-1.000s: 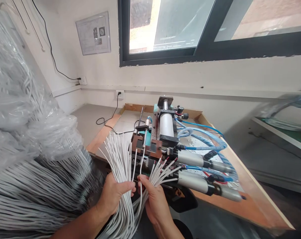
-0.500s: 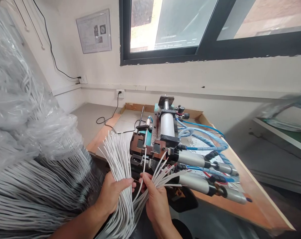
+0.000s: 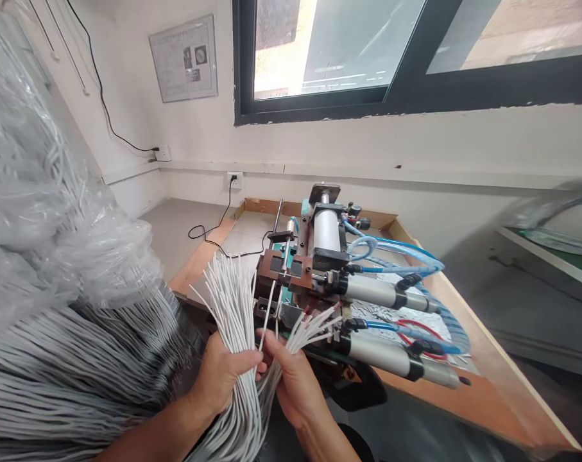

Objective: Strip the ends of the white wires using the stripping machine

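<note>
My left hand [image 3: 223, 372] is closed round a thick bundle of white cables [image 3: 230, 301], whose ends fan upward. Close beside it, my right hand [image 3: 291, 372] grips a smaller bunch of cables [image 3: 314, 327], some with reddish tips, pointing up and right. One single cable [image 3: 269, 308] stands up between the two hands, its upper end near the brown jaw blocks of a pneumatic machine [image 3: 291, 269]. The fingertips of both hands nearly meet at its lower part; which fingers hold it I cannot tell.
Large bundles of grey-white cables [image 3: 69, 378] under clear plastic wrap [image 3: 54, 212] fill the left. Silver air cylinders [image 3: 377, 353] and blue hoses [image 3: 406, 256] stick out at the machine's right. A wooden-edged bench [image 3: 512, 410] carries it, with white scraps [image 3: 391, 311] lying about.
My right hand has shifted slightly left, toward the left hand, with its bunch more gathered. The single cable leans left now, and the machine's jaws and cylinder rods have shifted.
</note>
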Demonstrator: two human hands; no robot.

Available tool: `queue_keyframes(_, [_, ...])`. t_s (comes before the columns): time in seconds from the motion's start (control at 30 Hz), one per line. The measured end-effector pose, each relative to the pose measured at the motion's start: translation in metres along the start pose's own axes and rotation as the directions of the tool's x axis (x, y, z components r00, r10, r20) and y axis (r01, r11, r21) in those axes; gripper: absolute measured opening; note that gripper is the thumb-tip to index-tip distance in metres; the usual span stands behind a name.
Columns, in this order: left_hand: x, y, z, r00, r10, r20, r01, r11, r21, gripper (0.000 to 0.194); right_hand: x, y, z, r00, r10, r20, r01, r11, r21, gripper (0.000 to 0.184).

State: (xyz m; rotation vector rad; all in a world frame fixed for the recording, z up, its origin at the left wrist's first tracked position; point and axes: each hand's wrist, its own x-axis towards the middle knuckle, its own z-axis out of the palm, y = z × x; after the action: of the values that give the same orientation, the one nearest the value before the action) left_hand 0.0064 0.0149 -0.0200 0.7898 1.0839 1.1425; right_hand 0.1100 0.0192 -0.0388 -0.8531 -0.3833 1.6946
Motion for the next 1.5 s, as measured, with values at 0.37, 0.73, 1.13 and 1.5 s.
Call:
queue_keyframes(0.37, [0.0, 0.001, -0.003, 0.999, -0.016, -0.028, 0.016, 1.0, -0.025, 0.015, -0.003, 0.009, -0.018, 0.949, -0.224, -0.224, 0.2, 0.972, -0.124, 0.023])
queue_keyframes(0.73, [0.0, -0.002, -0.002, 0.999, -0.004, -0.034, 0.004, 1.0, 0.008, 0.019, -0.001, -0.001, -0.006, 0.997, -0.063, -0.051, 0.06, 0.996, -0.058, 0.025])
queue_keyframes(1.13, [-0.002, 0.001, -0.002, 1.0, 0.008, -0.018, -0.009, 0.999, -0.052, 0.014, -0.003, 0.007, -0.016, 0.942, -0.258, -0.217, 0.225, 0.96, -0.164, 0.022])
queue_keyframes(1.5, [-0.002, 0.003, 0.0, 1.0, 0.019, 0.008, -0.019, 1.0, 0.014, 0.014, -0.006, 0.0, -0.008, 0.996, -0.035, 0.085, 0.048, 0.986, -0.158, 0.026])
